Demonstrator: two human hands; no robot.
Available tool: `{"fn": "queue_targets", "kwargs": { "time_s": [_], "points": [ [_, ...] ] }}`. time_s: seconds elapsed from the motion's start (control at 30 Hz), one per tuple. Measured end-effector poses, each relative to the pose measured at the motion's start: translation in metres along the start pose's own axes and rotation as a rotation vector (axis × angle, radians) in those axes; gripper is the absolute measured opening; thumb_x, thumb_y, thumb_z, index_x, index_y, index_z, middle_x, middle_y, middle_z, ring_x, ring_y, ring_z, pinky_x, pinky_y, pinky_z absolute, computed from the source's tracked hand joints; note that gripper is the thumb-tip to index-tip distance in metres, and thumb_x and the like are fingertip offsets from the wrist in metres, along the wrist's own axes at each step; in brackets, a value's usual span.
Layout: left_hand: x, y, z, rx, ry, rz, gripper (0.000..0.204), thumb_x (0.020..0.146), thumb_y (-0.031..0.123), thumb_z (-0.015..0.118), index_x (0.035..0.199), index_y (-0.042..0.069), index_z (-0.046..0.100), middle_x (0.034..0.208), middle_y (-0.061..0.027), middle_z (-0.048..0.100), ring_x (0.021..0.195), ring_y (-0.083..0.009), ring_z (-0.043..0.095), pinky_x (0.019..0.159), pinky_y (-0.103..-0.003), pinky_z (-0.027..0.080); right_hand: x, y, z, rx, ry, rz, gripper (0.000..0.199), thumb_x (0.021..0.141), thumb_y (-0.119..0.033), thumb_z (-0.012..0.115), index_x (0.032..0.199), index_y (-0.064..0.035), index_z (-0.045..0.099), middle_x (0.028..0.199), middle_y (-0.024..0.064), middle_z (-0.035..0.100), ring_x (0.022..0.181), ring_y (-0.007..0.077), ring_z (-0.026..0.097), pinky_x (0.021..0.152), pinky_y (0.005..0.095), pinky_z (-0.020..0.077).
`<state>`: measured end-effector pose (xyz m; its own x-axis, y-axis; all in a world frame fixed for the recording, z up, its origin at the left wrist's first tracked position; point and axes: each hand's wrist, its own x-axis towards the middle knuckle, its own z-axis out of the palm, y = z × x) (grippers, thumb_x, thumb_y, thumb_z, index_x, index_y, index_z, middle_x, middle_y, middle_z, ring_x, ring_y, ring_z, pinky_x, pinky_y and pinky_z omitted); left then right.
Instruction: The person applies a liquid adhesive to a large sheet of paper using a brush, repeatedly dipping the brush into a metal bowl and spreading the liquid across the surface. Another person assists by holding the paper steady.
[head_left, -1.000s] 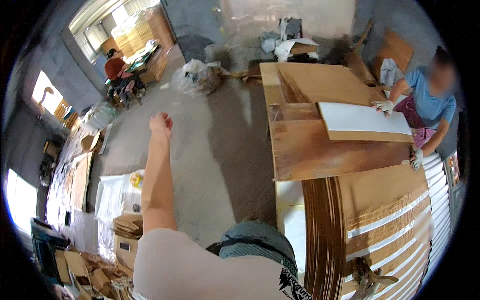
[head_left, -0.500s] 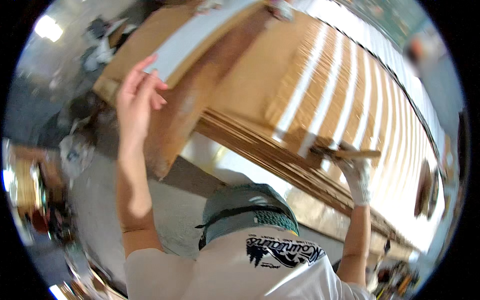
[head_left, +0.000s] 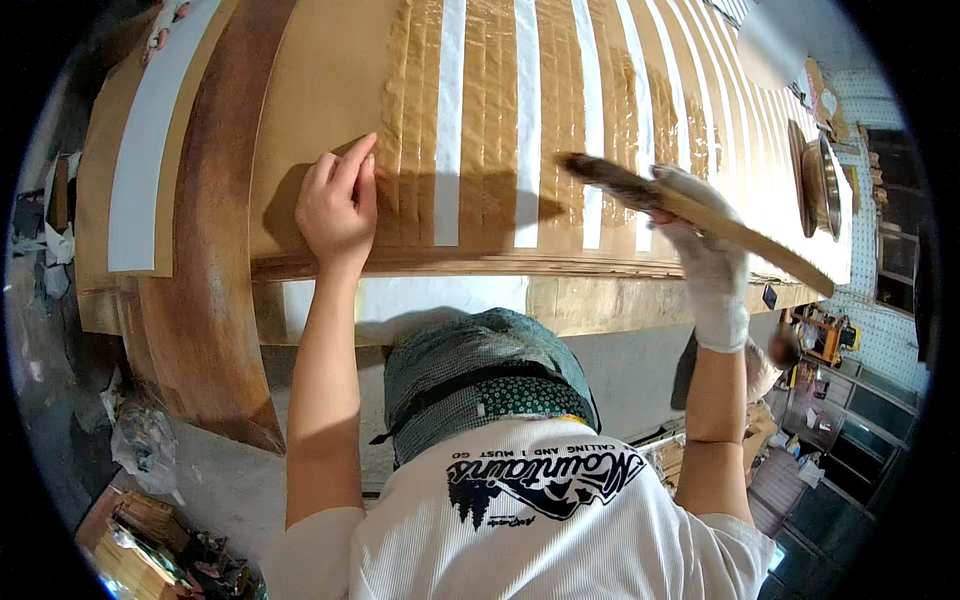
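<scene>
My right hand [head_left: 705, 260], in a white glove, grips a long wooden-handled brush [head_left: 770, 250]. The brush's dark bristles point left, above brown paper sheets [head_left: 490, 110] with long white strips [head_left: 528, 130] between them. My bare left hand [head_left: 338, 215] is over the plain brown sheet [head_left: 310, 110], left of the glossy striped part. Its index finger stretches forward, the other fingers curl loosely, and nothing shows between finger and thumb. Whether it touches the sheet I cannot tell.
A rusty-brown curved board [head_left: 215, 190] runs down the left, overhanging the front edge. Beside it lies a brown piece with a white strip [head_left: 140, 190]. Another person's hand [head_left: 165, 30] is at the far left. A metal bowl [head_left: 825, 185] stands at the right.
My view has turned and levelled over the table. My left hand has come from above the curved board to the plain sheet. The brush has lifted from the front edge of the sheets.
</scene>
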<state>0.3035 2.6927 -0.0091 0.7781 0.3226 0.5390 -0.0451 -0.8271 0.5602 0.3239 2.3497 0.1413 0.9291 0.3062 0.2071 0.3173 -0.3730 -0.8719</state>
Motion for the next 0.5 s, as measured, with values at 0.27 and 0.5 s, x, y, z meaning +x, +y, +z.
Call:
{"fn": "queue_targets", "kwargs": {
  "time_s": [0.27,0.5],
  "points": [
    [-0.01,0.013,0.008,-0.084,-0.029,0.034,0.028,0.094,0.014,0.064,0.118,0.021,0.075,0.074,-0.0062,0.056,0.068,-0.0219,0.055,0.064,-0.033,0.047,0.006,0.001,0.09,-0.699,-0.17,-0.4,0.032,0.083,-0.03,0.072,0.111,-0.0147,0.072,0.111,0.0041,0.072,0.109,0.0258,0.067,0.103,0.042,0.0473],
    [-0.013,0.01,0.015,-0.067,0.035,0.096,0.032,0.091,0.007,0.065,0.118,0.023,0.075,0.074,-0.0068,0.054,0.066,-0.0231,0.054,0.062,-0.034,0.045,-0.012,0.005,0.104,-0.74,-0.277,-0.381,0.029,0.085,-0.024,0.066,0.112,-0.0161,0.071,0.108,0.0055,0.073,0.109,0.0249,0.067,0.102,0.0422,0.0472]
  ]
}}
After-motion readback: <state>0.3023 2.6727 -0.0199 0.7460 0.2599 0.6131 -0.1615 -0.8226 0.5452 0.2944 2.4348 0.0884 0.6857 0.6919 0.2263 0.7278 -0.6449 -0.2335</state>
